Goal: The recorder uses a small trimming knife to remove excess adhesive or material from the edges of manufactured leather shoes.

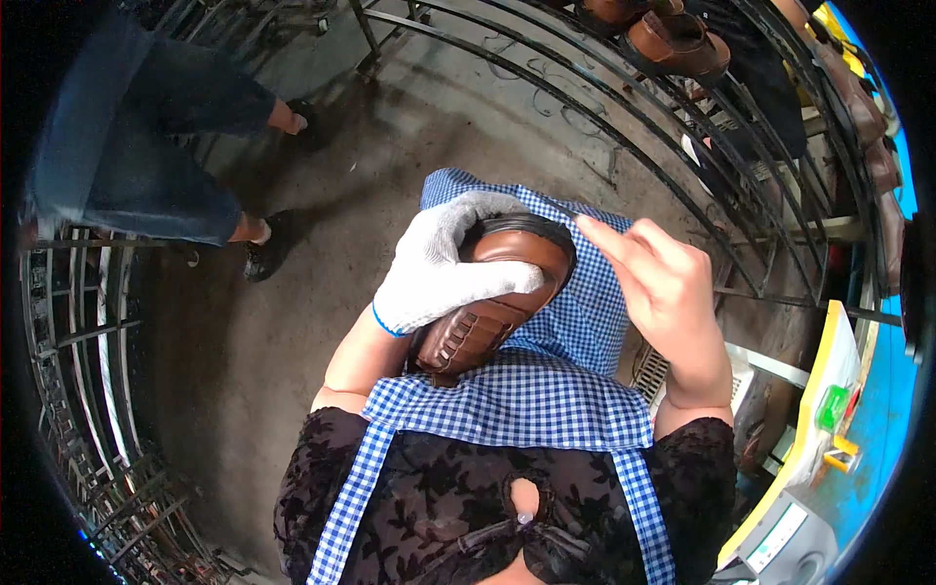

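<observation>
My left hand (426, 258), in a white knit glove with a blue cuff edge, is closed around a brown leather shoe (475, 331). Its thumb lies across the upper and its fingers curl over the dark sole edge at the toe. The shoe tilts over my lap with the toe pointing away from me. Just right of the toe is my bare right hand (665, 283), fingers bent together and index finger stretched toward the sole edge. A thin dark stick-like thing (558, 205) extends from its fingertips along that edge; its kind is unclear.
A blue checked apron (507, 400) covers my lap. Metal racks (585, 107) with brown shoes (678, 47) curve along the right; another rack (93, 341) stands left. A person in dark clothes (156, 146) is at the upper left. A blue surface (877, 429) holds small items at the right.
</observation>
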Motion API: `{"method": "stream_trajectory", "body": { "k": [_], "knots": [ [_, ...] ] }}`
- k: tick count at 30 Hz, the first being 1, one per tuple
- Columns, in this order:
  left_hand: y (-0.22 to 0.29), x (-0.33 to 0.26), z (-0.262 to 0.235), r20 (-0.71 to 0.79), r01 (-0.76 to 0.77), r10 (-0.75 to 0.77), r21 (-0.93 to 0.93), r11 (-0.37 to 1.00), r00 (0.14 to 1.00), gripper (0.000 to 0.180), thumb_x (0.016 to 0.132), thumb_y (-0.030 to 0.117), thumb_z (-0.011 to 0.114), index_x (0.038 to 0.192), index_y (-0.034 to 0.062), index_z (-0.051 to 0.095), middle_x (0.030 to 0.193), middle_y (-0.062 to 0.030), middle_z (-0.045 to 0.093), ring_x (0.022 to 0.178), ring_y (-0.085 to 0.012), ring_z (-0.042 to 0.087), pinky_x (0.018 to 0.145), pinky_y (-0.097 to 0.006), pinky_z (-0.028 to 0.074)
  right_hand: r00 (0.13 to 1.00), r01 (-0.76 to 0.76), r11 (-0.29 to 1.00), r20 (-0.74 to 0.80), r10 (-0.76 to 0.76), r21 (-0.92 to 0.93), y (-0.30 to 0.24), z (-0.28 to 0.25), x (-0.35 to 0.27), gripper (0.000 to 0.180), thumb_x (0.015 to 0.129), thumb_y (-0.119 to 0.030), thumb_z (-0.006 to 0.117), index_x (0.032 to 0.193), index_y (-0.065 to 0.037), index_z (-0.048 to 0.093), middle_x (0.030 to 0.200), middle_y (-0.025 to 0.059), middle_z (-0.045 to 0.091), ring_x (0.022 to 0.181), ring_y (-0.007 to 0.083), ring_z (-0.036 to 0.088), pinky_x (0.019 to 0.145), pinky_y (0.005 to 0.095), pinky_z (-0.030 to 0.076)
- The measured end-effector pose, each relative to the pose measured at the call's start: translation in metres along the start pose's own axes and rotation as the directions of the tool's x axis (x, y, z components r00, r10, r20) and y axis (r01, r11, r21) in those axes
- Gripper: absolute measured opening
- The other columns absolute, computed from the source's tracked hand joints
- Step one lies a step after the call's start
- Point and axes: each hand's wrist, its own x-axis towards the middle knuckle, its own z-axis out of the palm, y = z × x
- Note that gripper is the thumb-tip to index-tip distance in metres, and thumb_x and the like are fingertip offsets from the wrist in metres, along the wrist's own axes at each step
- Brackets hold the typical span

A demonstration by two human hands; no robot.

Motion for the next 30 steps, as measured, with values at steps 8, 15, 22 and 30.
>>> {"method": "stream_trajectory", "body": {
  "k": [8,15,22,30],
  "knots": [
    [-0.002,0.003,0.003,-0.013,0.009,-0.009,0.008,1.0,1.0,0.059,0.064,0.031,0.088,0.11,0.0009,0.065,0.1,-0.0108,0.069,0.092,-0.0187,0.066,0.084,-0.031,0.052,0.99,0.023,0.999,0.136,-0.029,0.047,-0.003,-0.022,-0.01,0.042,0.078,-0.004,0.065,0.117,-0.017,0.069,0.07,0.0055,0.053,0.057,0.0215,0.06,0.049,0.0348,0.049],
    [-0.004,0.001,0.004,-0.001,-0.008,0.008,0.036,0.999,1.0,0.06,0.065,0.033,0.087,0.111,0.0001,0.065,0.1,-0.0118,0.069,0.092,-0.0193,0.067,0.085,-0.032,0.052,0.972,0.145,0.982,0.204,-0.119,-0.117,-0.006,-0.03,-0.005,0.044,0.079,-0.006,0.064,0.12,-0.018,0.067,0.072,0.0045,0.05,0.059,0.0196,0.059,0.048,0.0327,0.048],
    [-0.002,0.002,0.002,0.02,0.016,-0.017,0.061,0.998,1.0,0.062,0.064,0.027,0.087,0.114,-0.001,0.063,0.104,-0.012,0.068,0.096,-0.0193,0.065,0.089,-0.032,0.051,0.986,0.15,0.956,0.108,-0.126,-0.251,-0.021,-0.011,-0.007,0.051,0.072,0.002,0.064,0.12,-0.016,0.068,0.074,0.0061,0.05,0.059,0.0207,0.057,0.05,0.0331,0.046],
    [-0.001,0.001,0.003,0.009,-0.006,0.007,-0.022,1.0,1.0,0.059,0.067,0.032,0.086,0.112,0.0006,0.065,0.101,-0.0115,0.069,0.094,-0.019,0.066,0.086,-0.032,0.052,0.99,-0.009,0.993,0.143,-0.008,0.118,-0.009,-0.02,-0.007,0.034,0.082,0.003,0.066,0.114,-0.008,0.069,0.068,0.0115,0.055,0.057,0.0245,0.059,0.051,0.0328,0.044]
  ]
}}
